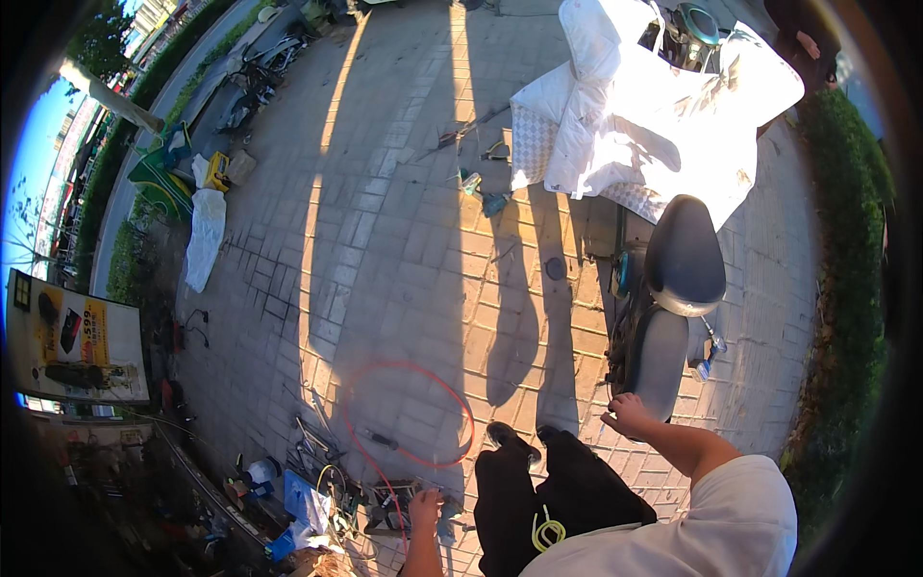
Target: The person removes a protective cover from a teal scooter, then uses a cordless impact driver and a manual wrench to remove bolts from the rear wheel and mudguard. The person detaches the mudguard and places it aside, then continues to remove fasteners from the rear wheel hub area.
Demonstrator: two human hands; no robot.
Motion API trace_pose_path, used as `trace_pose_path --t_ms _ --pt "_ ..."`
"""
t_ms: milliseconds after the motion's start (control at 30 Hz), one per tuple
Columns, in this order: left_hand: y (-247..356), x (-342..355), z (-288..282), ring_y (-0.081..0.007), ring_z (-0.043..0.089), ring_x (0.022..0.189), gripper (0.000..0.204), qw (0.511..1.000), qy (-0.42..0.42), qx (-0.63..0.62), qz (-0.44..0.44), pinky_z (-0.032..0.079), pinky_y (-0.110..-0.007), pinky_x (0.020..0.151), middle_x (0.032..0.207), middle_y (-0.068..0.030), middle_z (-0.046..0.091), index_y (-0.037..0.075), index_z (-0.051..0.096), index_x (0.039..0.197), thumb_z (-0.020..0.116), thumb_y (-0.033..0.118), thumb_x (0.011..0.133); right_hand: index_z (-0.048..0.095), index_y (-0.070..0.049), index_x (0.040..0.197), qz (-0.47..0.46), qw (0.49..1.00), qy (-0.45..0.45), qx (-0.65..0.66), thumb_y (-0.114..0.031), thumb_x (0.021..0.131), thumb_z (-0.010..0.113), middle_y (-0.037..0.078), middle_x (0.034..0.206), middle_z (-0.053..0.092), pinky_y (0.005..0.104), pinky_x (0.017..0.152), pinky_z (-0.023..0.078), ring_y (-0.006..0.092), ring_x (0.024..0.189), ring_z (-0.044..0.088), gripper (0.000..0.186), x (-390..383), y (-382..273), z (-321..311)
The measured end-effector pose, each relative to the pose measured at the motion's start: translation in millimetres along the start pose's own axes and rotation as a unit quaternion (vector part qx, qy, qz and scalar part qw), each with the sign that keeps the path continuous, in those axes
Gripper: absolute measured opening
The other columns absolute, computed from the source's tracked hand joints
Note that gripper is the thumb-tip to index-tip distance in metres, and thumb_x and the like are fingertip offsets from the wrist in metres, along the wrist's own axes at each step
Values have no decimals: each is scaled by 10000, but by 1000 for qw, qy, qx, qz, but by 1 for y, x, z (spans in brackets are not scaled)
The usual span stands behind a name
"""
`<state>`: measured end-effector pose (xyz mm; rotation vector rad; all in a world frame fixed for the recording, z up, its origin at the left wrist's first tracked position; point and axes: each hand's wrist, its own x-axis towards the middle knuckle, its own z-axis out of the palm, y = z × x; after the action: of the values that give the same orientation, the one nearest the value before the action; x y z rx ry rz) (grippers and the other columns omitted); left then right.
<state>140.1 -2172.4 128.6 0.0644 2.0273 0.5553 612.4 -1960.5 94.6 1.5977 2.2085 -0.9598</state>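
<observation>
My right hand (630, 415) is at the rear end of an electric scooter, by the back of its dark seat (663, 351). Its fingers point left and look spread, with nothing visible in them. A second, black saddle-shaped seat (685, 255) sits ahead of that one. Lower left, my left hand (425, 507) hangs over or beside a dark tray of tools (386, 508). Its fingers are small and partly hidden, so I cannot make out whether they hold anything. A red hose (471, 423) loops over the paving just beyond, with a dark nozzle-like end (382, 439) inside the loop.
A white quilted cover (654, 125) drapes over the scooter's front. Loose tools, a blue bag (306, 500) and a signboard (82, 337) stand at left. Small items (481, 188) lie on the paving ahead. A hedge (851, 240) runs along the right; a person (808, 43) is at far right.
</observation>
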Motion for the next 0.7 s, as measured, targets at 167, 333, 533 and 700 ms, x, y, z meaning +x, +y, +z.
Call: trace_pose_path --t_ms 167,333,533,700 --pt "139 -14 -16 -318 616 814 308 985 92 50 136 485 -406 751 968 -182 655 -63 602 1046 524 199 905 664 20 983 29 949 -4 313 -354 887 537 241 973 633 433 818 479 397 950 597 407 125 -141 -45" --pt "353 48 53 -366 536 1092 337 851 64 114 509 407 -456 952 1108 -215 604 -13 577 1151 443 219 947 616 -52 1122 192 669 -210 687 -314 949 500 39 1023 628 312 841 464 176 925 582 335 288 -338 -99" --pt "498 176 10 -380 528 1118 352 848 23 283 447 401 -482 952 1133 -206 608 22 597 1153 424 245 944 499 -72 1299 151 517 -348 767 -402 916 553 69 1285 519 407 952 401 204 1208 452 509 410 -421 -234" --pt "534 256 -81 -365 621 874 341 898 10 339 280 480 -429 780 923 -207 650 -31 643 976 500 269 903 597 -44 1031 207 711 -96 665 -293 901 607 52 952 612 335 756 486 166 866 576 281 539 -332 -324"
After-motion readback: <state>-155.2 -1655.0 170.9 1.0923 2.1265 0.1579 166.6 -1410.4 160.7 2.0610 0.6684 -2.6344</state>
